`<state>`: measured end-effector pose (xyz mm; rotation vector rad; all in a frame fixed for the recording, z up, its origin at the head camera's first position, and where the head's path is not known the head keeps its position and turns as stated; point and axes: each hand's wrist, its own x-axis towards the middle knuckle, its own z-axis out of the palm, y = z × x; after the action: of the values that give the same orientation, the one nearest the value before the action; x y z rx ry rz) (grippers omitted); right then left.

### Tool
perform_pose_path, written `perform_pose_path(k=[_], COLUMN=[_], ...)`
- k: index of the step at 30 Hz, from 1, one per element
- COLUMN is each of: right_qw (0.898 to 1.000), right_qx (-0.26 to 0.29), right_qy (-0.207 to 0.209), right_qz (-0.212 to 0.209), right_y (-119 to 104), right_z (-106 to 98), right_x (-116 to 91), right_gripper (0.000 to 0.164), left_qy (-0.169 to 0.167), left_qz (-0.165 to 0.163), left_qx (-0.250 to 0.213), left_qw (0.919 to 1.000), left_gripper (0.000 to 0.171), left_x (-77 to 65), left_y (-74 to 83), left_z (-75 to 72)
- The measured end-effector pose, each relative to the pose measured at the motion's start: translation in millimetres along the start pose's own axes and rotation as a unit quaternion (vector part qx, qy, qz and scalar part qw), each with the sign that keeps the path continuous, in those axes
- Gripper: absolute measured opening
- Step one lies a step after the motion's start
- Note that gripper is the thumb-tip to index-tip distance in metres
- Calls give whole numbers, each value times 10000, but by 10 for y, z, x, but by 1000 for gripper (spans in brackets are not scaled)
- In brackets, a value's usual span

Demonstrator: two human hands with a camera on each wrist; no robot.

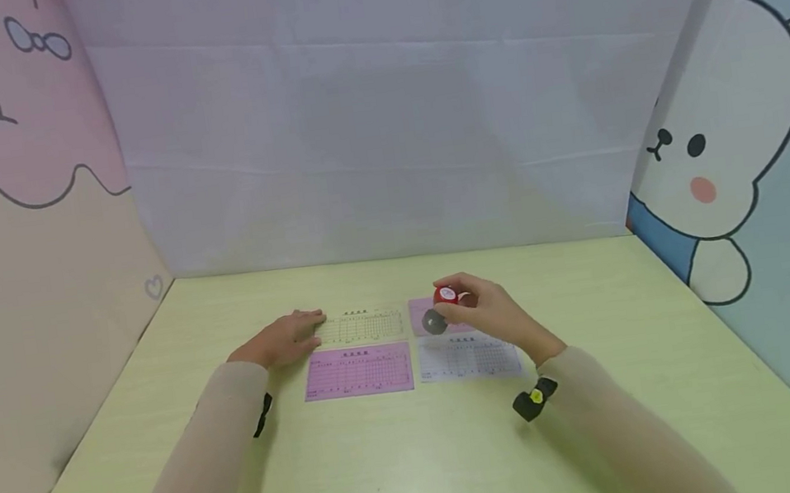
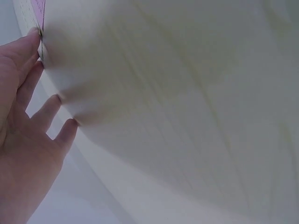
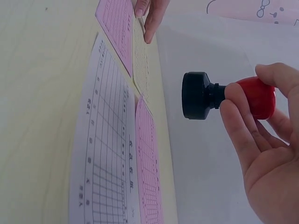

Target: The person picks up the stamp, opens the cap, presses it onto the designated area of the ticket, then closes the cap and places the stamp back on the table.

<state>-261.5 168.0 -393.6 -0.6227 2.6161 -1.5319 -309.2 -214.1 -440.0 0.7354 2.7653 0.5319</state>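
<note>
Between the thumb and fingers of my right hand (image 1: 489, 311) is a stamp (image 3: 252, 95) with a red handle and a round black base. The stamp hangs above the papers, apart from them. Below it lie a pink form (image 3: 148, 163) at the back right, partly hidden by the hand in the head view, and a white form (image 1: 465, 356) in front. My left hand (image 1: 283, 339) rests with extended fingers at the left edge of a pale yellow form (image 1: 362, 327). A second pink form (image 1: 357, 371) lies in front of the yellow one.
The forms lie in two rows on a pale wooden table (image 1: 408, 461). A white sheet (image 1: 381, 140) hangs at the back. Cartoon-printed panels stand at both sides, with a rabbit (image 1: 726, 144) on the right one. A black band (image 1: 535, 399) sits at the right wrist.
</note>
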Motion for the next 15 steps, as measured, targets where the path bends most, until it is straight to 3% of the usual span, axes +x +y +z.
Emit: perform_pose_path(k=[15], right_qw=[9995], right_qx=[304], right_qy=[1], right_qz=[-38], right_y=[-39], right_z=[317], right_x=[319], right_gripper=[43], left_qy=[60], left_qz=[50], left_qx=[-147], left_qw=[9999], left_gripper=[52], left_x=[-23], left_y=[62], left_z=[-15])
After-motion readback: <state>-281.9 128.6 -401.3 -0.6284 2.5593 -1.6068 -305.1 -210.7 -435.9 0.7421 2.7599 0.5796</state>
